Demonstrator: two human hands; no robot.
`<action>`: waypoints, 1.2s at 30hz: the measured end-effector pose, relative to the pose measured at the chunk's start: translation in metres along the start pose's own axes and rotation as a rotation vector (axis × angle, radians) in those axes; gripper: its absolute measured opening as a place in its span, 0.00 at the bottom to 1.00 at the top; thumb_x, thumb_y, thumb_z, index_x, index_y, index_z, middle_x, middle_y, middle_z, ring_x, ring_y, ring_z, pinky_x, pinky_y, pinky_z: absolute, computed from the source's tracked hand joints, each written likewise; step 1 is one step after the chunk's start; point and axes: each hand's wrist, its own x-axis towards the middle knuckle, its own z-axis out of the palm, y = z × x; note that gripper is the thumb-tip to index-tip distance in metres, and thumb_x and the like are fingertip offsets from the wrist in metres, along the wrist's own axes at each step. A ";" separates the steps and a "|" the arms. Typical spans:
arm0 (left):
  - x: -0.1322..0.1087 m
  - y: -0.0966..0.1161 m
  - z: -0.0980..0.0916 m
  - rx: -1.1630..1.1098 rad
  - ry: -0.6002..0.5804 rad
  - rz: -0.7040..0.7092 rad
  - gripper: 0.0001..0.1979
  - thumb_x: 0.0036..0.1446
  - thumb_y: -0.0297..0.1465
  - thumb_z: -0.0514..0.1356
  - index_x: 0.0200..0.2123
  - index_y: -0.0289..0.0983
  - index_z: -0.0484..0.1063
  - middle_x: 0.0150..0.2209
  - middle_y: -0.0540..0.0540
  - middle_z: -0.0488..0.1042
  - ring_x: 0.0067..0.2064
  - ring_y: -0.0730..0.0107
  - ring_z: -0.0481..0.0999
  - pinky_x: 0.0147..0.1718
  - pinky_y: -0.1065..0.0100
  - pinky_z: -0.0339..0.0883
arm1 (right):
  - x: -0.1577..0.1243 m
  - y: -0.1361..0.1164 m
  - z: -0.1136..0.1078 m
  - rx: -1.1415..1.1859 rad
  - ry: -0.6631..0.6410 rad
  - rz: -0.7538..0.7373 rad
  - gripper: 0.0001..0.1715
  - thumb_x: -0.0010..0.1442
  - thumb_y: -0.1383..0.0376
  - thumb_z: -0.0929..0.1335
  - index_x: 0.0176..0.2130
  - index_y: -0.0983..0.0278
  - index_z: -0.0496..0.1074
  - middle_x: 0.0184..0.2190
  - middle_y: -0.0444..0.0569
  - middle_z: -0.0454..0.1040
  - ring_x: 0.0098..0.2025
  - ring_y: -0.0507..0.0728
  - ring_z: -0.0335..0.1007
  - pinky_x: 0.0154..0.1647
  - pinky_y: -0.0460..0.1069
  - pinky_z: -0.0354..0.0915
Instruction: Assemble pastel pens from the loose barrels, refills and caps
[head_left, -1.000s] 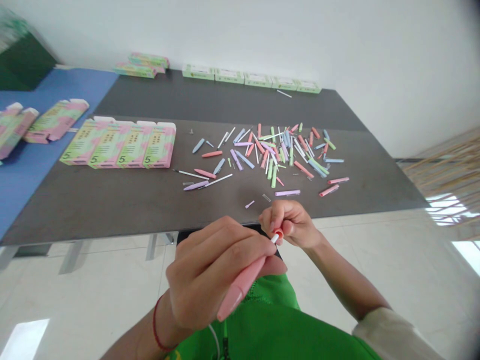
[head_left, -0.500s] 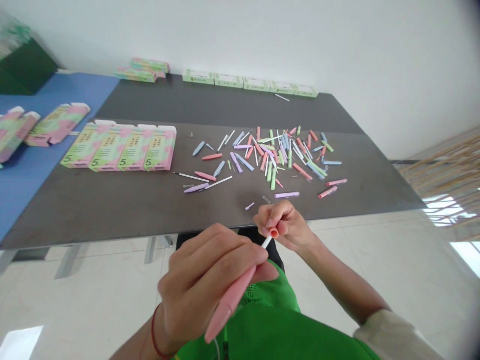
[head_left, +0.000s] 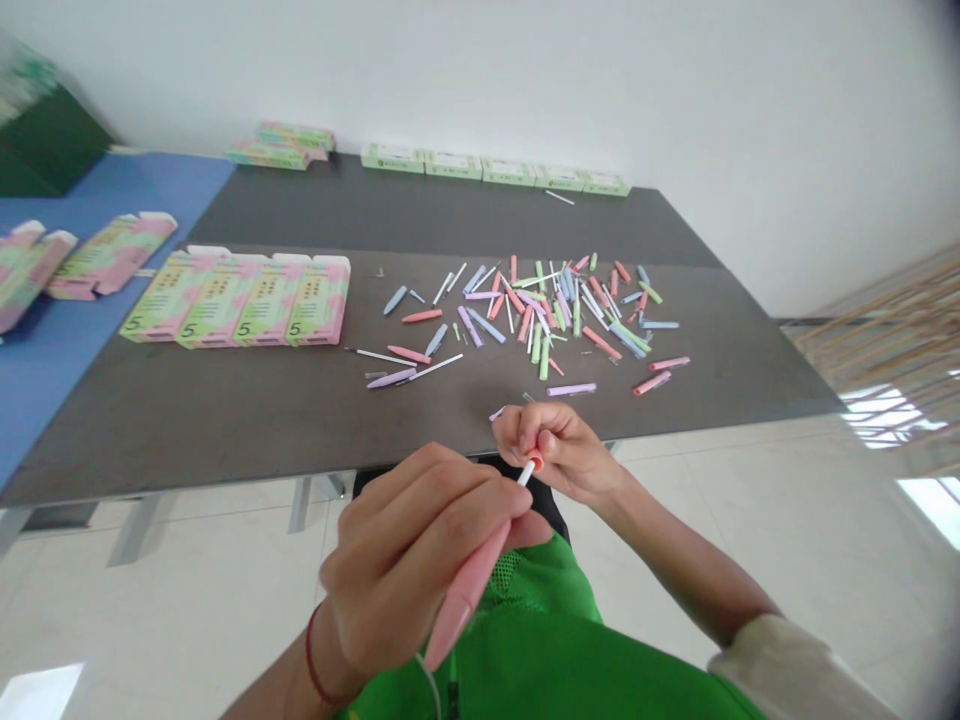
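Where left grip (head_left: 420,550) curls, pink barrel (head_left: 466,592) held

Pink pen barrel (head_left: 471,588) and white refill (head_left: 527,473) before the dark grey surface (head_left: 225,420); on it, blotched pink-and-green boxes (head_left: 319,303)

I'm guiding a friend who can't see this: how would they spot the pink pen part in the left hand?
Below the near edge of the dark table, find the left hand with the red wristband. The pink pen part slants down from it over the green shirt. Unlike pink pieces on the table, it is held, with a white rod reaching toward the right hand.
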 end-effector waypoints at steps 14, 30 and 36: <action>0.008 -0.007 0.002 0.008 -0.148 -0.114 0.09 0.57 0.20 0.71 0.40 0.32 0.77 0.35 0.46 0.81 0.36 0.72 0.77 0.37 0.68 0.73 | 0.001 -0.003 0.004 0.024 0.028 0.070 0.14 0.61 0.55 0.78 0.33 0.63 0.81 0.29 0.45 0.69 0.33 0.53 0.64 0.36 0.48 0.61; -0.005 -0.026 0.012 0.022 -0.182 -0.017 0.09 0.59 0.20 0.69 0.43 0.33 0.78 0.36 0.45 0.81 0.35 0.70 0.77 0.37 0.67 0.71 | 0.001 -0.002 0.002 -0.034 0.053 0.062 0.16 0.61 0.54 0.77 0.32 0.64 0.79 0.30 0.46 0.70 0.33 0.53 0.64 0.35 0.48 0.58; -0.003 -0.023 0.014 0.021 -0.085 -0.065 0.07 0.60 0.23 0.70 0.41 0.34 0.78 0.35 0.46 0.82 0.36 0.72 0.79 0.37 0.70 0.73 | -0.001 0.003 -0.002 -0.024 0.097 0.074 0.15 0.60 0.54 0.78 0.33 0.62 0.79 0.29 0.45 0.69 0.27 0.50 0.57 0.27 0.47 0.51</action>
